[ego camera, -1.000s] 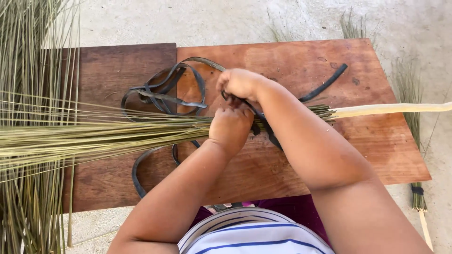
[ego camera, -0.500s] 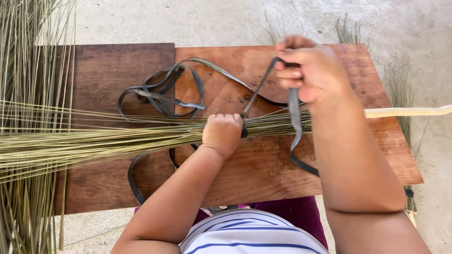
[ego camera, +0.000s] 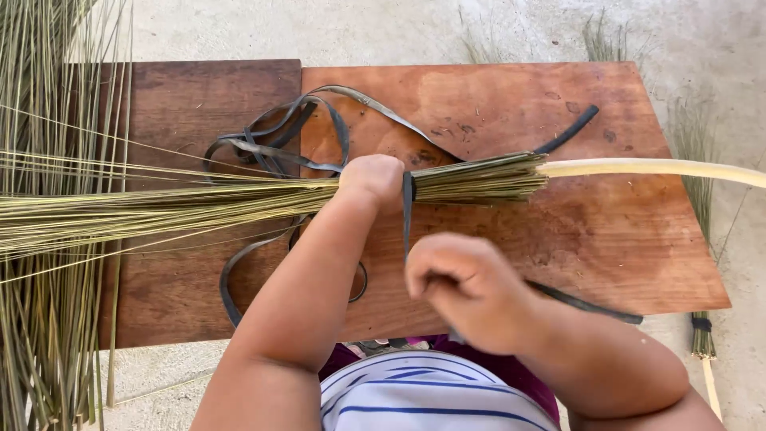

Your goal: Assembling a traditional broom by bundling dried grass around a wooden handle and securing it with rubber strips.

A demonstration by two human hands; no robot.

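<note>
A long bundle of thin green-yellow sticks [ego camera: 199, 203] lies across a wooden table [ego camera: 558, 239], its cut end around a pale wooden handle [ego camera: 646, 168] that runs off to the right. My left hand [ego camera: 371, 179] grips the bundle near its cut end. A dark rubber strap [ego camera: 408, 211] wraps over the bundle beside that hand and comes down towards me. My right hand [ego camera: 467, 287] is closed on the strap and holds it taut near the table's front edge. The strap's slack [ego camera: 279, 144] lies in loops on the table behind the bundle.
More loose sticks [ego camera: 48, 335] stand and lie at the left, past the table's edge. A small bound broom [ego camera: 702, 339] lies on the concrete ground at the right. The ground beyond the table has scattered stick tufts [ego camera: 602, 36].
My right hand has swung from above the bundle at the table's far side down to the near side, drawing the strap over the bundle. My left hand stays clamped on the sticks.
</note>
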